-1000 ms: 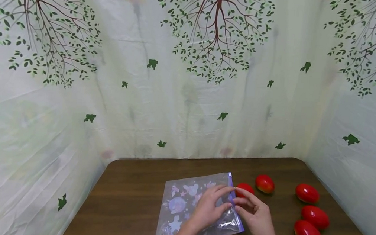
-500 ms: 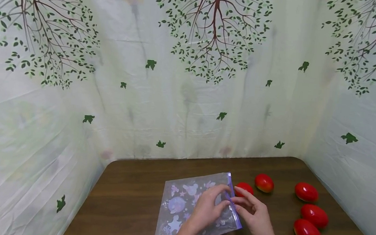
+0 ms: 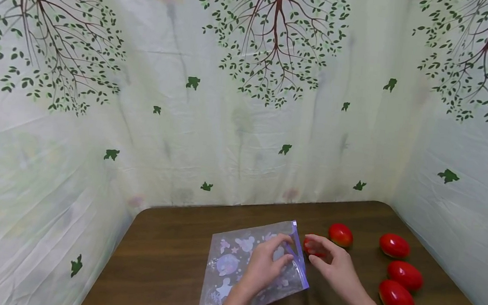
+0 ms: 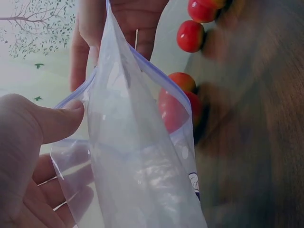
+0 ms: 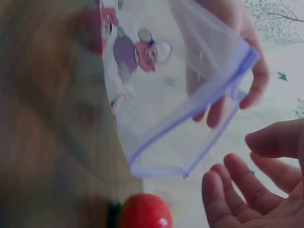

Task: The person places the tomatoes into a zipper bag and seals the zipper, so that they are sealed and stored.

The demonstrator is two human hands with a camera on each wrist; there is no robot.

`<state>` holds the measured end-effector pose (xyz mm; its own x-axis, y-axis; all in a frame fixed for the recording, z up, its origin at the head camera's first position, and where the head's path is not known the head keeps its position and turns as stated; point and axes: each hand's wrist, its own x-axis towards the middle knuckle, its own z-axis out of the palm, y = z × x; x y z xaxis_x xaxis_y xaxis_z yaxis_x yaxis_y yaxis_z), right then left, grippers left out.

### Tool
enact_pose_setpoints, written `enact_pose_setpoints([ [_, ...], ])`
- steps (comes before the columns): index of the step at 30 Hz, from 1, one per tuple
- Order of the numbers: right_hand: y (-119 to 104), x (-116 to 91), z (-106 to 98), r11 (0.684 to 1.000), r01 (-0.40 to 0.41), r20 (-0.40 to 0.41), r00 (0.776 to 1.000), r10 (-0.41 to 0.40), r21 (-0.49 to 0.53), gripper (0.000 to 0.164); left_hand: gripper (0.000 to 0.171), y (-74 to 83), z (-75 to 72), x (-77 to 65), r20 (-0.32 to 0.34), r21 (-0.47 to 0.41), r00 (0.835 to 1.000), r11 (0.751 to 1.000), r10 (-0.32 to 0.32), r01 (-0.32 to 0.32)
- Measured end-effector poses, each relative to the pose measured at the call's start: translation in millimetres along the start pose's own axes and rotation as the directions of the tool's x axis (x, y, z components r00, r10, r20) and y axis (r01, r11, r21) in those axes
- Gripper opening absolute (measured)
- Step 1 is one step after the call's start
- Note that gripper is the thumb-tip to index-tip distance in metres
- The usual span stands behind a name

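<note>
A clear zip bag [image 3: 227, 266] with purple zip strips and printed cartoon figures is raised at its right end. My left hand [image 3: 260, 265] pinches its mouth; in the left wrist view the thumb [image 4: 66, 118] presses on one purple edge. The mouth gapes, as the right wrist view shows between the strips of the bag [image 5: 156, 156]. Just right of the mouth, my right hand [image 3: 340, 267] is apart from the bag, its fingers loosely bent around nothing. Behind its fingertips a glossy red oval fruit [image 3: 309, 247] is partly hidden.
More red oval fruits lie on the brown wooden table [image 3: 165, 252]: one fruit [image 3: 341, 235] behind my right hand, and a fruit [image 3: 394, 245], another fruit [image 3: 405, 275] and a nearer fruit [image 3: 396, 298] at the right. A leaf-printed curtain [image 3: 238, 171] borders the table.
My right hand has let go of the bag's edge and drawn back to the right. The left hand keeps its grip, and the mouth has parted wider.
</note>
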<state>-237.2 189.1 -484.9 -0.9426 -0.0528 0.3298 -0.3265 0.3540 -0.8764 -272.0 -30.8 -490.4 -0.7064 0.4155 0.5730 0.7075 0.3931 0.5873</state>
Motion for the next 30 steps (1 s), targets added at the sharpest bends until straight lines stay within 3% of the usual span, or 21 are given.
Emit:
enact_pose_setpoints([
  [8,3.1,21.8,-7.7,0.982,0.027,-0.024,0.999,-0.032,-0.186,0.051,0.033,0.8,-4.6,1.8,-0.017,-0.002,1.000,1.000,0.001,-0.001],
  [17,17.8,49.2,-4.0,0.953,-0.019,0.028,0.999,0.029,-0.303,0.055,0.034,1.7,-12.6,4.1,-0.044,-0.014,0.999,1.000,-0.002,0.001],
  [25,40.8,49.1,0.3,0.882,-0.044,0.026,0.998,0.063,-0.468,0.061,0.033,-2.5,-8.2,-3.2,-0.035,-0.030,0.998,0.998,-0.051,0.050],
  [30,47.7,48.8,-0.4,0.864,-0.027,0.033,0.998,0.050,-0.502,0.062,0.035,-1.7,-5.8,-2.2,-0.059,-0.040,0.997,0.998,-0.046,0.044],
])
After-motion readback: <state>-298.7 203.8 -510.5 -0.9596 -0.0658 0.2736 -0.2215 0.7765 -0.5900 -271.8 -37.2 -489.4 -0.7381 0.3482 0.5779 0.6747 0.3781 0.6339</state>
